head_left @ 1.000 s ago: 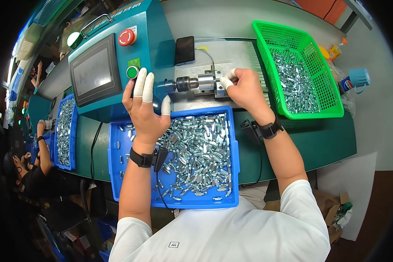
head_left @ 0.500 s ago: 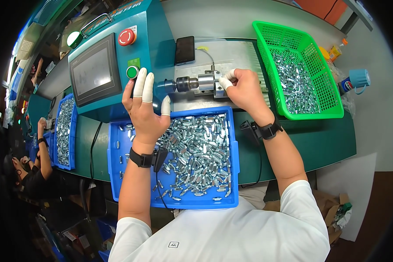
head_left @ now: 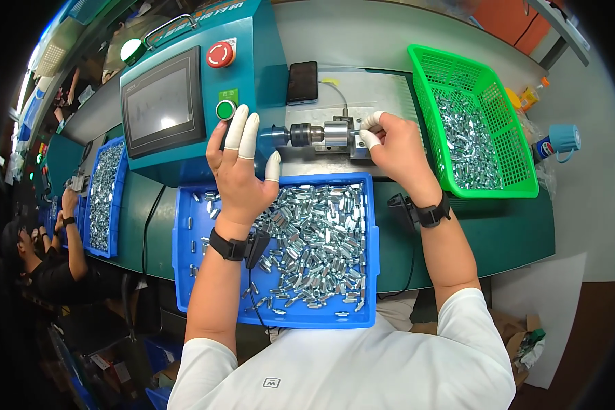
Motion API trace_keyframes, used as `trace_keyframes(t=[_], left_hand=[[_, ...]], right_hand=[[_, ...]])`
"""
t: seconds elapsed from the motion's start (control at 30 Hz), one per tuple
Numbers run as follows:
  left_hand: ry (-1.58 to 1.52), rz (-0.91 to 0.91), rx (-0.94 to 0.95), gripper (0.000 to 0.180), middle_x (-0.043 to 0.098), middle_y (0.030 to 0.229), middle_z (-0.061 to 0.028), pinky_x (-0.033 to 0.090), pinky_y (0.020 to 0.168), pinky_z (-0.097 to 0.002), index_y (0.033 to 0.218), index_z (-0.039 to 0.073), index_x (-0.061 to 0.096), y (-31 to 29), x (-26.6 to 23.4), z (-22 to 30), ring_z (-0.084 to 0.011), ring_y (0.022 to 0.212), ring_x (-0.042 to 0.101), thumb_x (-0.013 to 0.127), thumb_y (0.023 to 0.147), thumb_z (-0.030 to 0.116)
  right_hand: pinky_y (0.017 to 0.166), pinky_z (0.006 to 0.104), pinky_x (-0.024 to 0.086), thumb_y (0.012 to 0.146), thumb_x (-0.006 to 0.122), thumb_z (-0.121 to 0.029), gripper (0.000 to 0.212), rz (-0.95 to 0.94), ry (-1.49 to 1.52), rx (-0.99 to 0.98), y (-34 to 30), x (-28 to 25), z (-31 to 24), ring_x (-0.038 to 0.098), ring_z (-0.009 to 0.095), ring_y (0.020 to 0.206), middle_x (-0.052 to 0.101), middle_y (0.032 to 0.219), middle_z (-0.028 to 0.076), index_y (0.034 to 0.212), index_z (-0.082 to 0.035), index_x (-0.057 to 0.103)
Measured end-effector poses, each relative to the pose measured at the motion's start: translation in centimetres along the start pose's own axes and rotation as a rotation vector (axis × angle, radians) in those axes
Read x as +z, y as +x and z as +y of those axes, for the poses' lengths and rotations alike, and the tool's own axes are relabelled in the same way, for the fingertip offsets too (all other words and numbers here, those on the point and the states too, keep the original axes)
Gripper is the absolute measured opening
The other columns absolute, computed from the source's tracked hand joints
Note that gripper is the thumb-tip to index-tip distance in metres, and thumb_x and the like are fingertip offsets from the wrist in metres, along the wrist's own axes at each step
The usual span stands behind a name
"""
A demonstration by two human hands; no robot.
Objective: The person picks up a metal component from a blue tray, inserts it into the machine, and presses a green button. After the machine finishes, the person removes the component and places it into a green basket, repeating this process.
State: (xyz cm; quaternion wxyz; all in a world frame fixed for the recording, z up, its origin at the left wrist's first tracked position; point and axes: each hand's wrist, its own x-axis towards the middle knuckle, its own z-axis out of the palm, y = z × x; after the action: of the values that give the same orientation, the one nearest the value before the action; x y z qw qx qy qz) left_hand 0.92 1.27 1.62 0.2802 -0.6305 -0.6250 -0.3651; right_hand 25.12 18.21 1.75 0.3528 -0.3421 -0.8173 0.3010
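My left hand [head_left: 241,167] is open in front of the teal machine [head_left: 263,75], its fingers stretched upward and white cots on several of them. The index fingertip is at the green push button [head_left: 225,109], seemingly touching it. My right hand [head_left: 402,150] pinches with thumb and index finger, both in white cots, at the right end of a metal clamping fixture [head_left: 359,145]. What lies between those fingertips is too small or hidden to make out. Left of the fixture, a dark chuck [head_left: 301,134] lines up with a silver cylinder [head_left: 335,133].
Below my hands, a blue tray [head_left: 212,301] holds many small metal fittings. A green basket [head_left: 519,164] of similar parts stands right. A red stop knob [head_left: 219,55], touchscreen [head_left: 160,102] and phone [head_left: 303,83] are nearby. A co-worker [head_left: 55,260] sits far left beside another blue tray [head_left: 119,198].
The whole view has shifted a little, so the machine and trays appear farther right. My left hand keeps its place by the button; my right fingertips stay at the fixture, thumb and index slightly farther apart.
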Motion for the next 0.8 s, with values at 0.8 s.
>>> trace_keyframes(t=[0.8], left_hand=[[0.018, -0.007, -0.009, 0.078, 0.054, 0.160, -0.0120, 0.031, 0.125, -0.0452, 0.153, 0.006, 0.056, -0.1, -0.1, -0.1, -0.0384, 0.148, 0.041, 0.080, 0.079, 0.008]], right_hand=[[0.063, 0.0374, 0.051, 0.095, 0.079, -0.023, 0.038, 0.023, -0.337, 0.246, -1.1, -11.8, -3.7, 0.059, 0.021, 0.063, 0.065, 0.076, 0.013, 0.127, -0.003, 0.074]])
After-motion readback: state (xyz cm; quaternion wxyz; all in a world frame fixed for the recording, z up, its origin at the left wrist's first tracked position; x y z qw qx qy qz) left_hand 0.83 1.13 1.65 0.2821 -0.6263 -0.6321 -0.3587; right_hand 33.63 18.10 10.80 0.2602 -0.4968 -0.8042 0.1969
